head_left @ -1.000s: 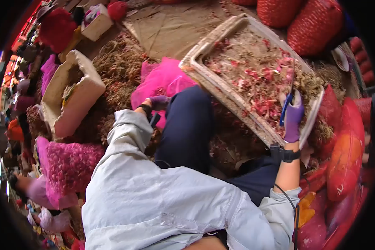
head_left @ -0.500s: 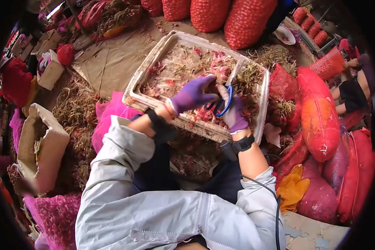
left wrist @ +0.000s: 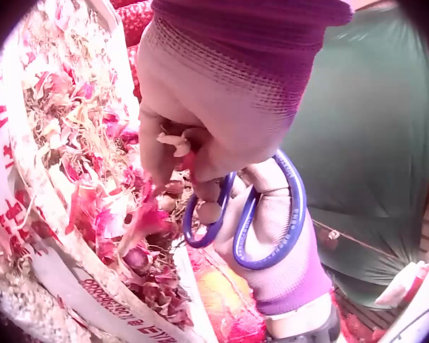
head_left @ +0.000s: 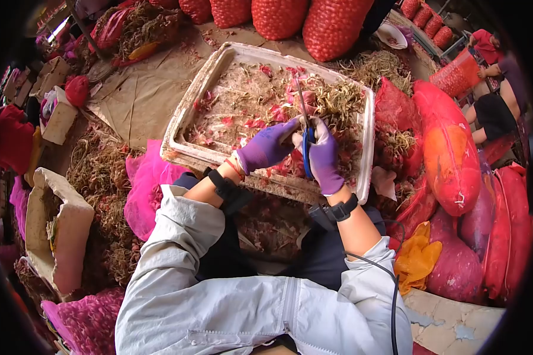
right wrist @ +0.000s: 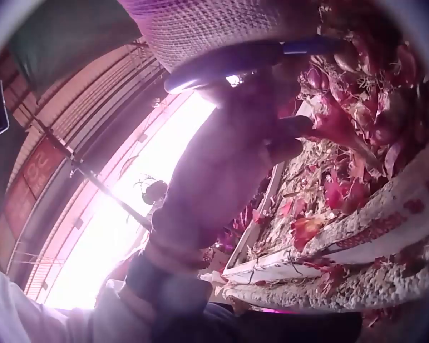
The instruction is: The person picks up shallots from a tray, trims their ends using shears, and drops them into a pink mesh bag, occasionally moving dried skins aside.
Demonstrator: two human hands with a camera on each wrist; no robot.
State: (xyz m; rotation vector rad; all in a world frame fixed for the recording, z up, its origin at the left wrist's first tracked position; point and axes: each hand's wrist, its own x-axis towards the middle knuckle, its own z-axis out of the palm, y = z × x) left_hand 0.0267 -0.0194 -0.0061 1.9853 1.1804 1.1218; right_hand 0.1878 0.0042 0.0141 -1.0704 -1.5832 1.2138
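Note:
In the head view my left hand point(head_left: 265, 148), in a purple glove with pale fingertips, is over the white foam tray point(head_left: 368, 118). The left wrist view shows its fingers curled around a small pale and red onion piece point(left wrist: 176, 143). Close beside it, my gloved right hand point(head_left: 324, 158) grips blue-handled scissors point(head_left: 307, 157), fingers through the loops, blades pointing away from my body. Whether the blades touch the piece is hidden. Dry roots point(head_left: 337, 97) and red skins lie in the tray.
Red net sacks point(head_left: 337, 26) stand behind the tray, and more sacks point(head_left: 450, 154) lie at right. Left are pink netting point(head_left: 141, 198), a broken foam box point(head_left: 74, 236) and dried stalks point(head_left: 109, 195). A cable point(head_left: 370, 260) hangs along my right sleeve.
My left hand has come from beside my knee to the tray, next to my right hand. The scissors have turned from slanting to nearly upright in the head view, which has shifted too.

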